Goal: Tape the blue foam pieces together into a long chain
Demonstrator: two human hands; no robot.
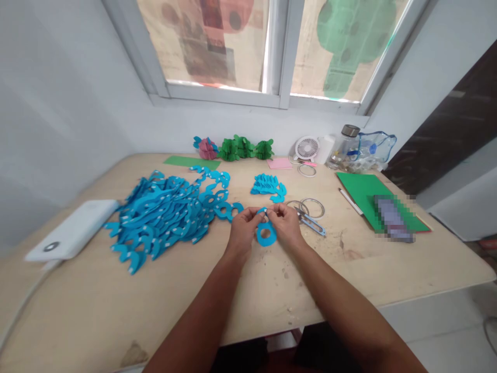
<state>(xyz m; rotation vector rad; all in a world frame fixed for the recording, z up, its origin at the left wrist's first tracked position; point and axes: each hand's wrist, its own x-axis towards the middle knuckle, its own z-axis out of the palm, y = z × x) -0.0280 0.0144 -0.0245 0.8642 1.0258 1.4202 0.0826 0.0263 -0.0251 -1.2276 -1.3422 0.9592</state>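
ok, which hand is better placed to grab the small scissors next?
Right. The right hand pinches the blue foam ring piece right beside the small blue-handled scissors; the left hand sits on the far side.

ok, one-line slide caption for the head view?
Both hands, left and right, pinch a blue ring cutout over the table, beside a cutout pile.

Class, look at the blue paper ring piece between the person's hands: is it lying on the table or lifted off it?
Lifted. Both the left hand and right hand pinch the top of the blue ring piece, which hangs down above the table.
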